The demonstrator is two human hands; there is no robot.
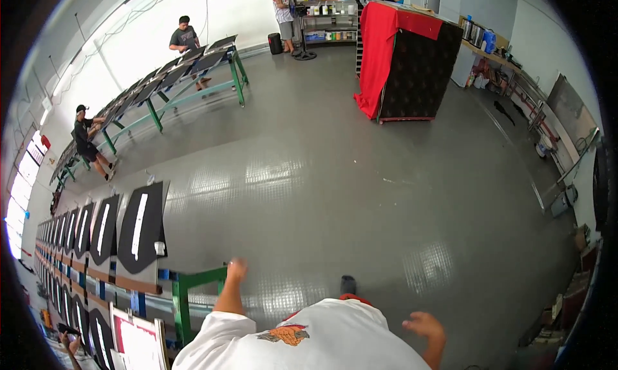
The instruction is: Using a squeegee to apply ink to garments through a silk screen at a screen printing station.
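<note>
My left hand [237,268] hangs beside the end of a green metal table frame [201,278]. It is small and blurred, so I cannot tell how its fingers lie or whether it touches the frame. My right hand [425,325] swings out at my right side over the grey floor, its fingers loosely apart with nothing in them. Closest to my left hand on the long rack is a black fabric panel [143,228] with a white strip down it, lying on a tilted board. Several similar panels run off to the left behind it.
A framed screen [138,336] leans at lower left, near another person's hand [69,341]. Two people stand along a second green table [158,115]. A third stands by shelves [331,22] of bottles. A black cabinet [418,74] draped with red cloth [378,54] stands ahead.
</note>
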